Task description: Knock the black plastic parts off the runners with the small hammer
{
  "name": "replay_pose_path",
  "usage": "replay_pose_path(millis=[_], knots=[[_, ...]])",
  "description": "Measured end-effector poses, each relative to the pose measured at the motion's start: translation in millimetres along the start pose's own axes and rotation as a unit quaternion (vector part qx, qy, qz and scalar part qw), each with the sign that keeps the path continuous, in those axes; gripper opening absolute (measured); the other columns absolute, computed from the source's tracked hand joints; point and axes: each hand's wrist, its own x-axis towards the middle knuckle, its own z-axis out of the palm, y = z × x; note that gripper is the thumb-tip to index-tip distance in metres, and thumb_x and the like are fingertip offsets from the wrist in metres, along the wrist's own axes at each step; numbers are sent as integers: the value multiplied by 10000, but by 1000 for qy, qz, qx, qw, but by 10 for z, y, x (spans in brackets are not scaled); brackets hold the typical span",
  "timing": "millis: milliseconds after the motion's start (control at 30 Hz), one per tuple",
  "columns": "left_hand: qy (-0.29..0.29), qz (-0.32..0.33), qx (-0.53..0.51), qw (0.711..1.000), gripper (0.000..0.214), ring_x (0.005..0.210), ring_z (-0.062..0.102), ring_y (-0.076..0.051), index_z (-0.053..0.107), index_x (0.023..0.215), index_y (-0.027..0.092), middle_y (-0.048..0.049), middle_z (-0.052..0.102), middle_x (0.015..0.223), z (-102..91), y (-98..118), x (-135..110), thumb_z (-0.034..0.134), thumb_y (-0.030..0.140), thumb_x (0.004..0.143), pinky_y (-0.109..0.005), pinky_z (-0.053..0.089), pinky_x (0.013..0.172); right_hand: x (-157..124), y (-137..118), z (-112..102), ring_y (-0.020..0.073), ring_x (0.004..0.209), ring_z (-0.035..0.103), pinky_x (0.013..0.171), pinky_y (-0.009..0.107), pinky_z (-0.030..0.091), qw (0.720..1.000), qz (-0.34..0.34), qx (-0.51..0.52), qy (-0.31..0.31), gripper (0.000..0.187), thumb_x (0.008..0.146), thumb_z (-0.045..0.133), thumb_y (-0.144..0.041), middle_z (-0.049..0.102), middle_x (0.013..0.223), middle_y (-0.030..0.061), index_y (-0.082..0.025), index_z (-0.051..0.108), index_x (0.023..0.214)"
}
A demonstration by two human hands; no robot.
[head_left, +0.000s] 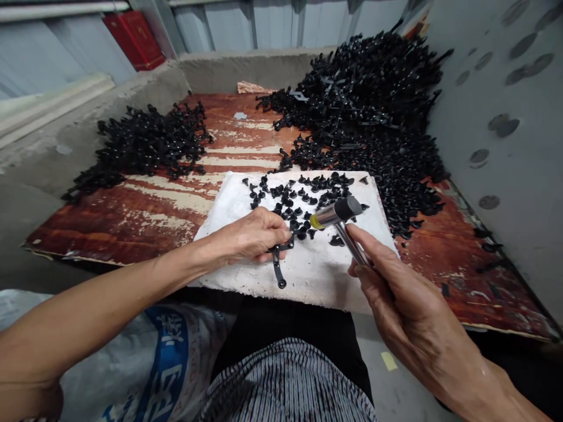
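A black plastic strip [278, 271] is pinned on the white foam slab [308, 281] by the left hand [253, 234], grip closed on it. A small steel hammer [336, 214] is clasped in the right hand [396, 287]. Loose black studs [303, 193] are scattered alongside; the large black heap [373, 105] is judged unworked.

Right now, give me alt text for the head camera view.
The left hand pins a black plastic piece on a white slab while the right hand holds a small hammer above loose black parts. Behind, larger piles lie on a red board.
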Motion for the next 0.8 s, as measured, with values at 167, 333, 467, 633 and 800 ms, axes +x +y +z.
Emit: replay_pose_path(millis=[167,333,467,633,800], knots=[[3,-7,-3,1000,339,295,415,-31,532,553,149,7,522,416,1,1,2,517,77,883,-142,210,334,94,-18,-2,200,921,726,836,361,614,1000,-19,-19,-1,629,949,428,-84,704,1167,100,-292,368,1540],[-6,17,2,1000,319,283,383,-28,532,554,157,24,512,413,-20,-45,19,524,84,865,-163,227,340,134,-19,-41,259,854,722,711,430,632,996,-22,-68,-54,581,945,398,-115,719,1028,118,-261,448,1505],[-27,50,-18,998,298,284,367,-25,530,537,161,12,531,428,-37,-107,42,597,136,826,-174,268,350,141,-84,-115,219,850,701,688,347,618,997,-51,-54,27,691,949,449,-87,698,1054,71,-373,309,1562],[-16,59,6,998,264,293,370,-32,548,550,166,34,487,395,-48,-167,89,621,157,804,-172,312,373,127,25,-68,197,702,707,609,330,618,992,-48,-99,-56,625,934,405,-56,725,981,91,-256,414,1526],[-15,51,40,998,310,287,371,-46,525,545,174,40,450,357,-30,-130,69,519,126,852,-175,251,356,116,37,-37,228,1016,717,887,414,604,996,-65,-58,28,737,933,445,-24,668,1289,98,-348,283,1574]])
